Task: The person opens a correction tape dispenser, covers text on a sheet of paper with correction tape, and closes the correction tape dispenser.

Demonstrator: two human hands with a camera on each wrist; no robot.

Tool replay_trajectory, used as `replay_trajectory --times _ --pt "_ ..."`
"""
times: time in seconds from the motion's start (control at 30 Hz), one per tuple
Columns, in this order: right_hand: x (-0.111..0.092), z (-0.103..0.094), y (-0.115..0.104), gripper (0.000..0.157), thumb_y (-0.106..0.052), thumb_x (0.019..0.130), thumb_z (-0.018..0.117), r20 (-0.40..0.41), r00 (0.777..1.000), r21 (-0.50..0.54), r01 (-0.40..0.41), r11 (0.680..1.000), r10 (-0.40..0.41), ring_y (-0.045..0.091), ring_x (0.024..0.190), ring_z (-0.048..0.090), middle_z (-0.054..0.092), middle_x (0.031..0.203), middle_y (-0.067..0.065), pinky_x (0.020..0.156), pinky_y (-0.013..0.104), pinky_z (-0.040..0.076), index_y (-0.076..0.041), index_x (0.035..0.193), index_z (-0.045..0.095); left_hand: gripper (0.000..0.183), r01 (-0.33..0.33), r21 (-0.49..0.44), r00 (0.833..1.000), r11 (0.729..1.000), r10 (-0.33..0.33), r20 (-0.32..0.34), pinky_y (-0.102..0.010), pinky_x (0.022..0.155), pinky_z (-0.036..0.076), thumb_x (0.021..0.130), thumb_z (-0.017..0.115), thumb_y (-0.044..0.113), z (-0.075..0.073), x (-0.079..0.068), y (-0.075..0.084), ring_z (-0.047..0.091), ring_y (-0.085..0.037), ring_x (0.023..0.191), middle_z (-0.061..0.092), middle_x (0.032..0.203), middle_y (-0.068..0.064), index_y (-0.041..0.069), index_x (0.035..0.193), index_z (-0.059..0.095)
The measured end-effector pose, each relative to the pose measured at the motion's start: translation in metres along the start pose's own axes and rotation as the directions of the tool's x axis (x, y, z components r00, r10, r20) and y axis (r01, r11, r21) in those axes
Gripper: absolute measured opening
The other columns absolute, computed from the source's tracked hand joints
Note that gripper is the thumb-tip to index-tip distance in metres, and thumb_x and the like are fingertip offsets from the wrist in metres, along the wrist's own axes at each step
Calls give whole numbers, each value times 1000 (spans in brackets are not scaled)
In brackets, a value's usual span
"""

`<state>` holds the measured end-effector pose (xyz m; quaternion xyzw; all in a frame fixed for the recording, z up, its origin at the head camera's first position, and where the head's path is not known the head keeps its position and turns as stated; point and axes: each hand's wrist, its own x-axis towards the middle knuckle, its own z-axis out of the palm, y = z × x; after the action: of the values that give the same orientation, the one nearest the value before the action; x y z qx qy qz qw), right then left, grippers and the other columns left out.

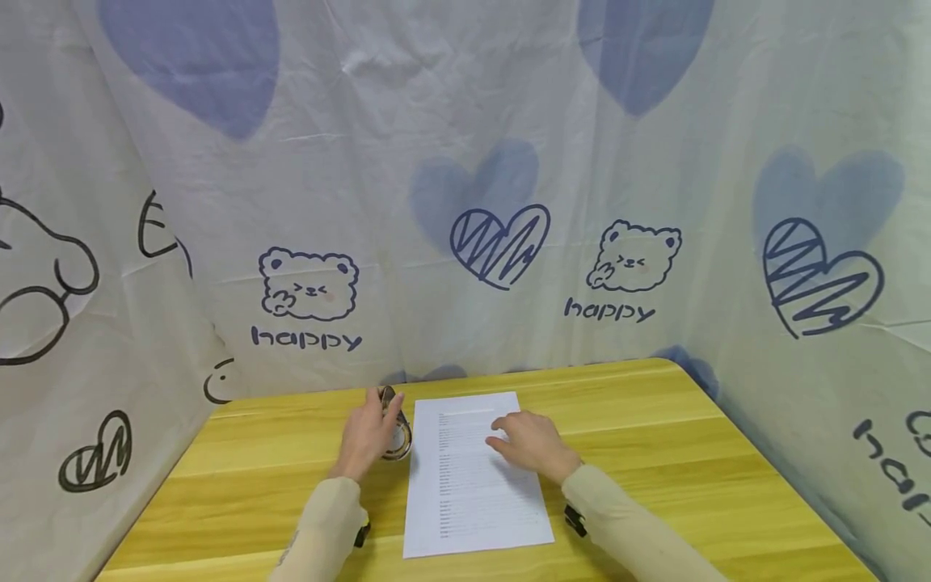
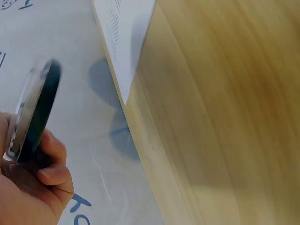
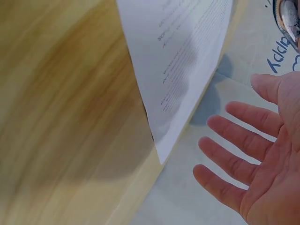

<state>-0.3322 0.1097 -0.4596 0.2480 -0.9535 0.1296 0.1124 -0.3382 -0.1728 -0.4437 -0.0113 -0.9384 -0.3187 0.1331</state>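
Note:
My left hand point(image 1: 366, 436) grips a small teardrop-shaped thing with a silvery round rim point(image 1: 402, 444), held left of the sheet. In the left wrist view this teardrop-shaped thing point(image 2: 38, 110) is seen nearly edge-on, with a dark back and a clear, shiny front; fingers and thumb curl round its lower end. I cannot tell its kind. A white printed sheet of paper point(image 1: 473, 485) lies on the table in front of me. Over its right side hovers my right hand point(image 1: 534, 443), holding nothing. The right wrist view shows that hand point(image 3: 253, 150) with fingers spread and palm showing.
Under the sheet is a wood-grain table point(image 1: 640, 453), its far edge close to the hanging cloth. White cloth point(image 1: 407, 323) with hearts, bears and the word "happy" encloses the back and both sides. Dark straps show below both sleeves.

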Motion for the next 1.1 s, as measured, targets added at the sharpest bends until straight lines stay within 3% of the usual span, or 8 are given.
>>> replay_trajectory --times 0.2,0.47,0.6,0.77,0.87,1.0,1.1 --pt "2 0 -3 30 -35 94 65 4 1000 19 -4 1000 4 20 88 71 76 99 4 71 37 59 -11 106 75 46 -17 0 1000 1000 17 -16 -33 56 39 99 50 51 10 -1 12 52 -25 68 58 78 -13 6 110 51" --pt "6 0 -9 29 -35 95 63 7 1000 83 7 997 -8 19 83 70 76 93 5 68 36 57 -11 106 75 41 -12 -157 1000 988 16 21 -29 57 44 98 55 48 22 -2 25 55 -22 71 63 84 -11 9 110 53" --pt "9 3 -12 35 -37 96 62 21 1000 152 -16 988 13 18 86 70 75 99 5 71 36 57 -11 116 71 37 -21 -220 999 975 27 25 -27 55 43 96 59 46 28 -3 30 53 -19 68 60 79 -8 10 102 53" --pt "14 3 -17 47 -41 96 60 37 998 231 -58 971 51 18 87 70 72 112 9 74 38 57 -11 132 61 31 3 -390 995 921 37 96 -29 53 50 93 66 39 30 -5 37 63 -30 64 64 74 -6 10 99 56" --pt "15 1 -22 50 -42 96 60 22 997 272 -71 960 67 16 84 68 71 113 8 70 36 55 -12 136 58 27 6 -487 987 873 73 143 -40 54 56 92 69 31 31 -6 39 68 -40 68 68 76 -9 8 101 60" --pt "18 -1 -24 47 -38 97 60 -30 998 348 -48 936 62 17 89 66 70 115 9 74 35 54 -10 135 58 23 -3 -561 974 828 129 185 -49 61 60 93 69 21 34 -4 40 70 -34 65 70 83 -14 2 105 65" --pt "20 0 -22 42 -32 99 59 -52 997 434 -26 900 53 22 95 65 68 117 13 77 37 55 -6 133 59 26 16 -607 960 795 157 230 -46 69 62 94 66 16 34 -3 40 71 -26 67 70 92 -17 -2 113 66"
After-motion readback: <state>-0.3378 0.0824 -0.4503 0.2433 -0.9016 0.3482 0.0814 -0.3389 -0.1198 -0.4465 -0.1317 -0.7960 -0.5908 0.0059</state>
